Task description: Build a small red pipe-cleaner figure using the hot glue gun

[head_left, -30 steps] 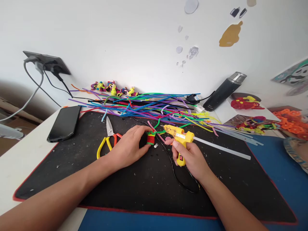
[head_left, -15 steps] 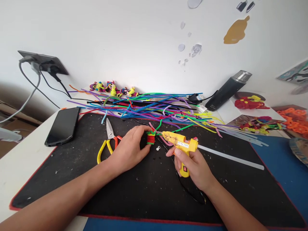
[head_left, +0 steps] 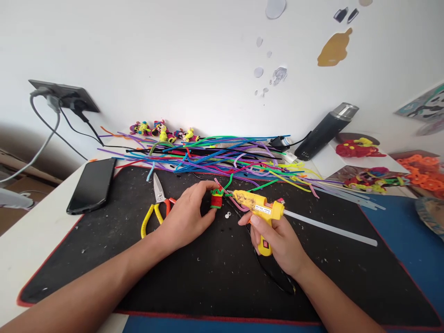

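Observation:
Between the thumb and fingers of my left hand [head_left: 189,215] is a small red and green pipe-cleaner piece [head_left: 217,200], standing near the middle of the black mat [head_left: 166,282]. My right hand [head_left: 277,238] grips a yellow hot glue gun [head_left: 253,202] by its handle. A long clear glue stick [head_left: 329,227] sticks out of the gun's back. The gun's nozzle points left, close to the pipe-cleaner piece; whether they touch I cannot tell. Two tiny white googly eyes [head_left: 227,215] lie just below. Scissors [head_left: 158,194] with yellow and red handles rest beside my left hand.
Loose pipe cleaners [head_left: 208,157] spread along the wall, with small colourful figures [head_left: 163,131] behind them. A phone [head_left: 92,185] lies on the left, and a dark thermos [head_left: 326,132] leans at the back right. The gun's black cable [head_left: 270,274] loops over the mat.
The view has tilted up slightly. The glue gun's nozzle has moved very slightly at the pipe-cleaner piece; both hands keep their grips.

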`<state>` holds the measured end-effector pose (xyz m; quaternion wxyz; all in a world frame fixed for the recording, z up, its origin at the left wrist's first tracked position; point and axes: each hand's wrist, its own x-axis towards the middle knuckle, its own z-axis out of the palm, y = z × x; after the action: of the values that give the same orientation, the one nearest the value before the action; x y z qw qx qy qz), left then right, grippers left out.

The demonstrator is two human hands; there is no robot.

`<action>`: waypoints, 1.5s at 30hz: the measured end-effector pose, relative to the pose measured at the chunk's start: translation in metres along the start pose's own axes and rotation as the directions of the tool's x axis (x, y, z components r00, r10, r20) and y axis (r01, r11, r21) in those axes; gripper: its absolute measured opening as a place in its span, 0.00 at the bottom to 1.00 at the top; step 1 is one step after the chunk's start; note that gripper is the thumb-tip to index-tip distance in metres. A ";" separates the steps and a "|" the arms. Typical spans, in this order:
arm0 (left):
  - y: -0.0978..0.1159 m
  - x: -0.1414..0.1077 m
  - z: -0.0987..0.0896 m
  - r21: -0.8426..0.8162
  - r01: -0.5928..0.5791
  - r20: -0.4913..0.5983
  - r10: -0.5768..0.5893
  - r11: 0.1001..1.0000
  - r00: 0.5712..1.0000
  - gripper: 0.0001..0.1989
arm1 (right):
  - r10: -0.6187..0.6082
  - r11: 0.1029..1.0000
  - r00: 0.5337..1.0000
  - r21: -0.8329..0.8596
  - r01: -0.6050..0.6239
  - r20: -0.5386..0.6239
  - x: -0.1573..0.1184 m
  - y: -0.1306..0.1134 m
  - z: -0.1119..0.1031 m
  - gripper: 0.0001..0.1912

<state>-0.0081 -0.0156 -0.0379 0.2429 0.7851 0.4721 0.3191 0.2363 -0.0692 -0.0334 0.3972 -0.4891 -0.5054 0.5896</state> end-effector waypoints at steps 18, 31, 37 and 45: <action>0.000 0.001 -0.005 0.035 -0.044 0.012 0.044 0.998 0.999 0.23 | 0.036 0.987 0.999 -0.157 -0.031 0.027 -0.009 0.000 0.010 0.30; 0.001 0.001 -0.005 0.011 -0.063 0.019 0.063 0.998 0.998 0.21 | -0.036 0.966 0.998 -0.256 0.046 0.042 -0.009 -0.004 0.012 0.29; 0.001 0.001 -0.005 0.015 -0.068 0.024 0.067 0.998 0.997 0.22 | -0.021 0.961 0.999 -0.274 0.033 0.049 -0.010 -0.005 0.013 0.28; 0.001 0.001 -0.004 0.016 -0.069 0.025 0.068 0.998 0.997 0.22 | -0.030 0.957 0.998 -0.285 0.044 0.055 -0.009 -0.008 0.016 0.25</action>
<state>-0.0100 -0.0151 -0.0344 0.2310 0.8066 0.4446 0.3137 0.2228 -0.0802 -0.0241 0.3205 -0.5171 -0.6042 0.5146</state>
